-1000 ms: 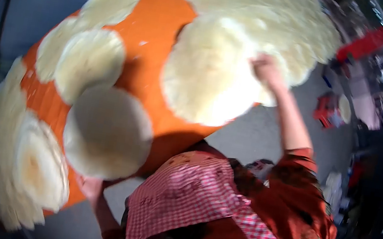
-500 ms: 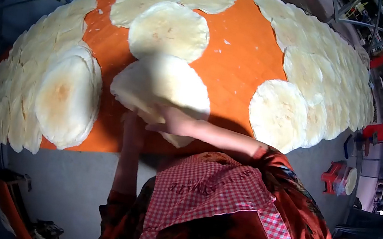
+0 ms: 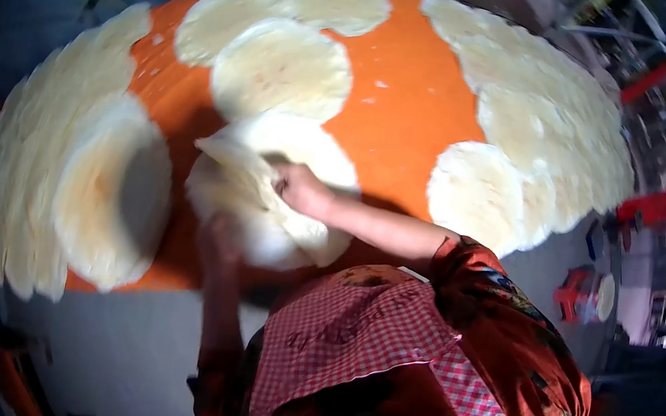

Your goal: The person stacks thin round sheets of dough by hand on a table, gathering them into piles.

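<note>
- Head view: the right hand [image 3: 306, 193] is holding a raised flap of a flatbread [image 3: 234, 166], its fingers apparently closing narrowly on the edge; the flap is slanting across the round of bread [image 3: 316, 149] at the near middle of the orange table [image 3: 408, 107].
- Blur and shade are covering the left hand [image 3: 221, 239] beside the near edge of that bread; I cannot tell whether its fingers are spreading, pinching or only touching.
- Tearing is looking like the main risk: the sheet is appearing thin, and one small grip is taking the pull, so a sharp tug could be ripping the edge.
- Creasing is another risk: the flap is bending over unevenly, and pressing it down like this could be leaving a wrinkle. Whether flap and round are forming one sheet or two, I cannot tell; if two, they could be sticking together.
- Behind, another round [image 3: 284, 72] is lying against the held bread's far edge; a sideways drag could be shifting it.
- Near the table's front, the bread is lying close to the apron [image 3: 350, 327]; pulling too far toward the body could be making it droop over the edge.
- Leftward, a stack [image 3: 98, 194] is sitting near the left arm; a wide elbow could be knocking its top sheet askew.
</note>
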A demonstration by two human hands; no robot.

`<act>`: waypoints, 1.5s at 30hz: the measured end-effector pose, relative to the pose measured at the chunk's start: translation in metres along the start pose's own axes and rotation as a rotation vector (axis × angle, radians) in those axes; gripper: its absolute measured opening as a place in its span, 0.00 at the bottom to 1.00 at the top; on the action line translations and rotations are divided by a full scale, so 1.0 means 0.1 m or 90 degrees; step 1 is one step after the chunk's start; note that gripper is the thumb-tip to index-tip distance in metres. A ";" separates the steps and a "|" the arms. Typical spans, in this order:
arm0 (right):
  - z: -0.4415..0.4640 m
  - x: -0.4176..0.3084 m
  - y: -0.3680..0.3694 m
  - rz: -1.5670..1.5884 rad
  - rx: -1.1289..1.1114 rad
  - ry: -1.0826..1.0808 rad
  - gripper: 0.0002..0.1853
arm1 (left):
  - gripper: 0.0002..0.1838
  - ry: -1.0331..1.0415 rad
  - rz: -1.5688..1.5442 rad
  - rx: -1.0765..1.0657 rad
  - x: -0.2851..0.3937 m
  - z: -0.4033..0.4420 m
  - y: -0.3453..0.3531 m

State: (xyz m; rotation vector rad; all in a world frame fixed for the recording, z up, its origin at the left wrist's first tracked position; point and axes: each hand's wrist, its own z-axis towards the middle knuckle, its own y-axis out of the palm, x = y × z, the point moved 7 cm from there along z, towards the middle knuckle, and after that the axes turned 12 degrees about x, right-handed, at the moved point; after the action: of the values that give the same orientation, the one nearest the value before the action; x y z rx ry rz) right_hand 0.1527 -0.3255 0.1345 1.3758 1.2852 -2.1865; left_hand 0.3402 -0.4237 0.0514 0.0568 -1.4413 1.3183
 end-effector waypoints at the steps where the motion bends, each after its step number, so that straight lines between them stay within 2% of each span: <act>1: 0.17 0.06 -0.34 0.138 0.105 -0.043 0.12 | 0.22 0.069 0.025 0.083 -0.23 -0.13 -0.18; 2: 0.26 0.15 -0.71 0.227 0.067 0.215 0.12 | 0.28 0.134 0.059 0.171 -0.47 -0.27 -0.36; 3: 0.34 0.37 -1.06 0.260 0.098 0.261 0.12 | 0.29 0.142 -0.010 0.129 -0.65 -0.34 -0.45; 4: 0.39 0.63 -1.37 0.297 0.131 0.300 0.12 | 0.28 0.095 0.111 0.012 -1.24 -0.41 -0.35; 5: 0.34 0.90 -1.62 0.238 0.157 0.311 0.12 | 0.26 -0.265 -0.322 -0.049 -1.14 -0.34 -0.24; 6: 0.29 1.25 -1.80 0.184 0.172 0.323 0.12 | 0.24 -0.647 -0.734 0.116 -0.99 -0.37 -0.18; 7: 0.26 1.60 -1.93 0.134 0.179 0.336 0.12 | 0.26 -0.378 -0.380 0.072 -1.21 -0.42 -0.30; 8: 0.18 1.91 -1.89 -0.030 0.127 0.311 0.13 | 0.26 -0.470 -0.412 0.098 -1.41 -0.46 -0.22; 9: 0.10 2.18 -2.07 -0.080 0.163 0.301 0.13 | 0.26 -0.573 -0.416 0.123 -1.32 -0.49 -0.25; 10: 0.06 2.37 -2.21 -0.127 0.194 0.292 0.13 | 0.27 -0.603 -0.504 0.153 -1.36 -0.48 -0.25; 11: 0.05 2.46 -2.31 -0.115 0.221 0.287 0.13 | 0.27 -0.629 -0.598 0.185 -1.62 -0.56 -0.22; 12: 0.06 2.56 -2.40 -0.101 0.248 0.286 0.13 | 0.27 -0.672 -0.563 0.220 -2.15 -0.67 -0.28; 13: 0.12 2.62 -2.51 -0.086 0.275 0.284 0.13 | 0.28 -0.677 -0.559 0.208 -1.97 -0.65 -0.39; 14: 0.22 2.51 -2.62 -0.081 0.246 0.273 0.13 | 0.28 -0.724 -0.463 0.201 -1.33 -0.56 -0.52; 16: 0.38 1.96 -2.92 -0.067 0.177 0.258 0.14 | 0.28 -0.690 -0.469 0.166 -1.03 -0.45 -0.56; 18: 0.38 1.54 -3.49 -0.077 0.240 0.280 0.14 | 0.28 -0.704 -0.433 0.223 -0.58 -0.33 -0.66; 19: 0.46 1.76 -3.77 -0.123 0.268 0.208 0.14 | 0.28 -0.711 -0.416 0.253 -0.43 -0.28 -0.68; 21: 0.39 2.03 -4.41 -0.141 0.315 0.296 0.14 | 0.28 -0.674 -0.493 0.235 -0.35 -0.17 -0.64; 22: 0.34 2.28 -4.74 -0.232 0.341 0.333 0.13 | 0.27 -0.657 -0.532 0.227 -0.30 -0.14 -0.63; 23: 0.22 2.41 -5.03 -0.286 0.353 0.355 0.14 | 0.27 -0.639 -0.548 0.229 0.07 -0.07 -0.63; 25: 0.08 2.42 -5.21 -0.464 0.401 0.360 0.18 | 0.27 -0.510 -0.515 0.225 0.15 -0.01 -0.65; 27: -0.10 2.05 -5.06 -0.713 0.475 0.317 0.22 | 0.25 -0.606 -0.549 0.199 0.60 0.15 -0.54; 29: 0.06 1.62 -3.88 -0.340 0.287 0.174 0.31 | 0.22 -0.455 -0.536 0.148 1.08 0.36 -0.38; 30: 0.10 1.40 -3.27 -0.141 0.180 0.157 0.35 | 0.21 -0.361 -0.481 0.108 1.15 0.44 -0.33; 31: 0.00 0.85 -2.75 -0.091 0.057 0.101 0.42 | 0.19 -0.265 -0.428 0.079 1.22 0.51 -0.27; 32: -0.14 0.30 -2.22 -0.028 -0.068 0.055 0.48 | 0.19 -0.274 -0.486 0.046 1.45 0.62 -0.14; 34: -0.25 -0.13 -1.54 0.133 -0.066 -0.079 0.42 | 0.18 -0.301 -0.598 -0.021 1.90 0.83 0.12; 35: -0.14 -0.46 -1.52 0.132 -0.021 -0.127 0.35 | 0.19 -0.286 -0.652 -0.028 1.89 0.97 0.25; 38: 0.53 -0.18 -1.34 -0.029 -0.027 -0.066 0.22 | 0.22 -0.246 -0.709 -0.017 2.20 1.36 0.38; 39: 0.97 0.43 -1.04 0.418 -0.143 0.091 0.16 | 0.23 -0.233 -0.712 -0.004 2.31 1.46 0.37; 41: 1.40 0.71 -1.57 0.758 -0.137 0.154 0.08 | 0.24 -0.133 -0.620 0.044 2.33 1.56 0.35; 42: 1.45 0.47 -2.29 0.653 -0.016 0.055 0.04 | 0.25 -0.089 -0.571 0.069 2.29 1.60 0.37; 43: 1.79 0.71 -2.79 0.171 0.223 -0.169 0.03 | 0.21 -0.087 -0.530 0.078 2.05 1.61 0.47; 45: 1.80 1.07 -3.68 0.105 0.366 0.080 0.07 | 0.14 -0.142 -0.253 0.004 1.01 1.61 0.85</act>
State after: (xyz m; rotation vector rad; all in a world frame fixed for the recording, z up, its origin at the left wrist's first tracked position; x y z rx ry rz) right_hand -0.2353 -0.2305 0.2755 1.7640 0.5527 -2.4860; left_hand 0.1413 -0.4462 0.1076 0.4841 -1.5170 1.0116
